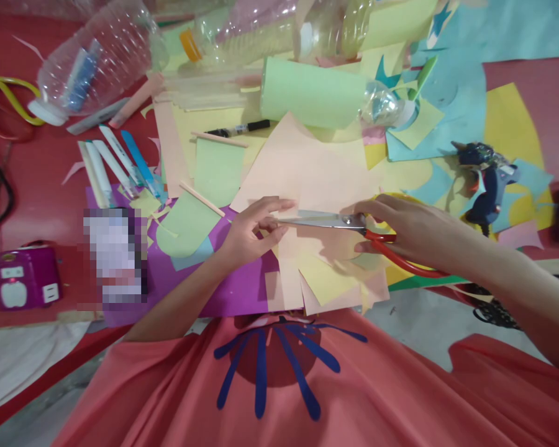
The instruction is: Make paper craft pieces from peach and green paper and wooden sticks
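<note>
Scissors (349, 221) lay level across the middle of the dial (12 o'clock at the far edge), points toward 9, red handle (400, 258) toward 4. From my remote seat I saw the right hand (414, 230) wrapped about that handle. The left hand (251, 230) sat at the tip, curled and narrow; whether it pinched paper, the tip itself or nothing, I could not tell. Beneath both ran a peach sheet (317, 161), its broad part reaching toward 12.

Handling, judged: scissors stiff, moderate in weight, blades (312, 219) slick and probably sharp; I would have taken hold by the handle only. Sheet very light, thin, apt to crease or tear under a hard pinch; best gripped flat near an edge, clear of the metal.

Hard to make out: the right hand covered much of the handle. A yellow curve (407, 198) showed beside it, paper or otherwise, unsettled. Blades looked close together, though a slight gap could have escaped me. Pixel blocks masked the phone (116, 254) between 8 and 9. Clear bottles (246, 34) near 12 overlapped and ran off the top edge. A dark blue tool (489, 186) just short of 3, perhaps a glue gun, I could not confirm.
</note>
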A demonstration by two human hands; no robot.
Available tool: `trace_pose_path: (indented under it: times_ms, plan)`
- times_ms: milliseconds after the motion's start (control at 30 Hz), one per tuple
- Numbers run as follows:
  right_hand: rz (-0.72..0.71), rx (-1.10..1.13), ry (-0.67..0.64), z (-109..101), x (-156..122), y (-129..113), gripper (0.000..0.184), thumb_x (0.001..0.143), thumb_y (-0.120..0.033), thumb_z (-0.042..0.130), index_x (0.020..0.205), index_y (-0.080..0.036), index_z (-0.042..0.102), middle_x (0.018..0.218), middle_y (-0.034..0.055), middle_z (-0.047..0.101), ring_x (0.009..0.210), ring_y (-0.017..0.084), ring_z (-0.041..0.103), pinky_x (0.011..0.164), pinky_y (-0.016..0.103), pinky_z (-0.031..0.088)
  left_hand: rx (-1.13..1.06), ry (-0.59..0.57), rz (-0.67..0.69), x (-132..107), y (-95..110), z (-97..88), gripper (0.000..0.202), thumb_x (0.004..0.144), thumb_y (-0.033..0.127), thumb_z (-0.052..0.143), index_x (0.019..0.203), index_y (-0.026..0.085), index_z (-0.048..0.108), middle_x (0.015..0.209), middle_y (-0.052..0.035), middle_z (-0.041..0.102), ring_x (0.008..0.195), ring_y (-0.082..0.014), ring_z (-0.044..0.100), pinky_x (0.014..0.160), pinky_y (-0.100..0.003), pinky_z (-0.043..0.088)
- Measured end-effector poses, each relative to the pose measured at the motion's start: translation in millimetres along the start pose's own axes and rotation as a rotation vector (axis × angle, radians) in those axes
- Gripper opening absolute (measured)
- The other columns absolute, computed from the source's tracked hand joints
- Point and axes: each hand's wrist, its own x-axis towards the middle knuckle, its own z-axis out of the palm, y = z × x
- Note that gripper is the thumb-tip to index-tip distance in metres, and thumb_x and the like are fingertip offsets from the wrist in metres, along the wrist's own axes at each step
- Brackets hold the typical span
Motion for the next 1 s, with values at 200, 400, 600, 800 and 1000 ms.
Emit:
trace_pose_path:
  times_ms: [200, 400, 600, 800, 1000]
  plan:
    - [-0.007, 0.009, -0.015, 3.6, 4.7, -0.5, 0.049, 0.089, -0.059, 0.049, 0.118, -0.021, 0.058, 0.101, 0.0120, 0.067, 0.087, 0.028, 0.068, 0.073, 0.038, 0.052, 0.000, 0.006, -0.002, 0.1, -0.8, -0.2, 0.036, 0.084, 0.016, 0.061, 0.119, 0.024, 0.064, 0.120, -0.0058, 0.066, 0.078, -0.0055, 0.064, 0.062, -0.012, 0.054]
    - [-0.006, -0.003, -0.008, 3.2, 5.7, 0.1, 0.047, 0.090, -0.057, 0.049, 0.118, -0.021, 0.058, 0.100, 0.0119, 0.068, 0.084, 0.028, 0.068, 0.071, 0.037, 0.051, -0.048, -0.001, 0.002, 0.2, -1.0, 0.1, 0.037, 0.086, 0.016, 0.061, 0.121, 0.026, 0.064, 0.121, -0.0059, 0.065, 0.060, -0.0001, 0.056, 0.055, -0.012, 0.049]
    - [0.015, -0.023, -0.040, 1.8, 6.4, -1.5, 0.044, 0.089, -0.054, 0.053, 0.119, -0.021, 0.058, 0.102, 0.0121, 0.068, 0.084, 0.028, 0.069, 0.068, 0.035, 0.050, -0.031, -0.008, -0.004, 0.4, 0.7, -0.2, 0.034, 0.087, 0.018, 0.060, 0.120, 0.025, 0.065, 0.118, -0.0071, 0.065, 0.055, 0.0006, 0.050, 0.049, -0.013, 0.044]
    - [0.026, -0.052, -0.062, -0.8, 6.7, -2.3, 0.046, 0.089, -0.055, 0.053, 0.121, -0.022, 0.058, 0.097, 0.0104, 0.069, 0.081, 0.029, 0.069, 0.062, 0.033, 0.047, -0.040, -0.010, 0.006, 0.8, 0.2, -0.7, 0.034, 0.087, 0.017, 0.060, 0.120, 0.026, 0.065, 0.118, -0.0071, 0.065, 0.055, 0.0007, 0.048, 0.050, -0.013, 0.042]
    - [0.005, -0.073, -0.026, -0.9, 6.2, -0.1, 0.046, 0.088, -0.057, 0.054, 0.119, -0.022, 0.060, 0.092, 0.0101, 0.070, 0.075, 0.025, 0.068, 0.058, 0.030, 0.042, -0.015, -0.006, -0.030, 1.4, 0.0, -0.2, 0.032, 0.087, 0.020, 0.060, 0.118, 0.024, 0.065, 0.119, -0.0084, 0.066, 0.054, 0.0007, 0.047, 0.049, -0.014, 0.042]
